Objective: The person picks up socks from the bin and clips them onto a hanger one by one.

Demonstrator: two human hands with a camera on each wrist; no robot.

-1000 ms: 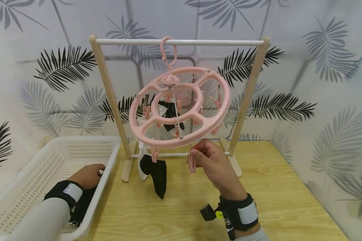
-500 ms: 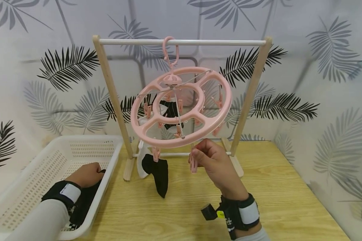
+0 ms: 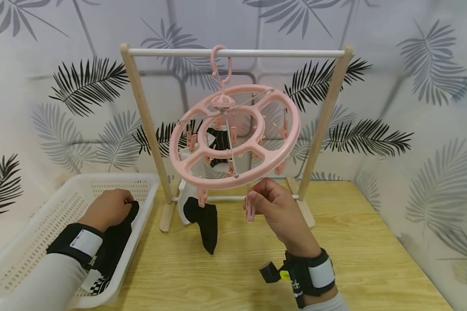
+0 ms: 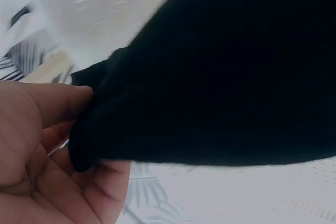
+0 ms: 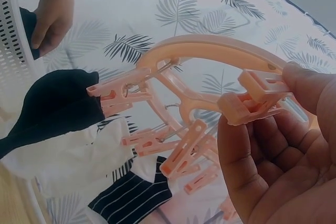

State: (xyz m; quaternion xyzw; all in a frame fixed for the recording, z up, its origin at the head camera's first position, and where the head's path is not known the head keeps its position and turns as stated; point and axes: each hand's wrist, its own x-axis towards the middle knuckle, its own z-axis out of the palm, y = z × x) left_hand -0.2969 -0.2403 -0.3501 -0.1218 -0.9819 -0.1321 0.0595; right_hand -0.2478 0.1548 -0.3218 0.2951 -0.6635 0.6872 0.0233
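Head view sets the two hands well apart across the frame: the left hand (image 3: 108, 208) sits at lower left over the white basket (image 3: 31, 242), fingers curled round a black sock (image 3: 116, 242) that hangs down from its grip into the basket, long axis roughly vertical, while the right hand (image 3: 277, 207) is at centre, just under the lower rim of the pink round hanger (image 3: 233, 136). That hand pinches a pink clip (image 3: 250, 208) dangling from the rim; the right wrist view shows thumb and fingers squeezing the clip (image 5: 252, 100), though whether its mouth is actually parted is hard to tell from this angle. The held clip lies up and to the right of the sock, with the wooden rack's (image 3: 140, 108) left post and a sock already pegged (image 3: 202, 220) standing between them. The left wrist view is mostly filled by dark fabric (image 4: 220, 77) and blurred, showing only that fingers (image 4: 52, 103) grip its edge. The right hand is by far the nearer to the hanger.
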